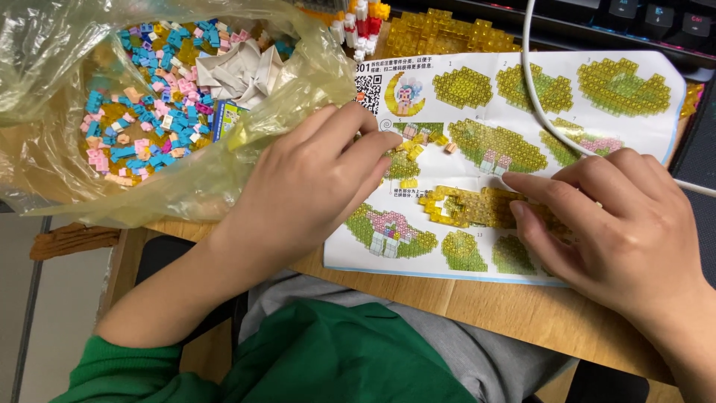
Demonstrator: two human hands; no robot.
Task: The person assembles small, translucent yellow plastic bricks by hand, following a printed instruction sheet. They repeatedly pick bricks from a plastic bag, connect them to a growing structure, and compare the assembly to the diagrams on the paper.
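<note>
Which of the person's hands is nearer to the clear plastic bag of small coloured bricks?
Left. The left hand lies beside the plastic bag, at its right edge. The right hand is far off to the right, fingertips on the yellow brick assembly on the instruction sheet.

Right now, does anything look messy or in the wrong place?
A little. A white cable trails across the instruction sheet, covering some of its pictures. A few loose yellow bricks lie scattered on the sheet by the left hand. The rest of the bricks stay in the plastic bag; nothing looks broken.
</note>
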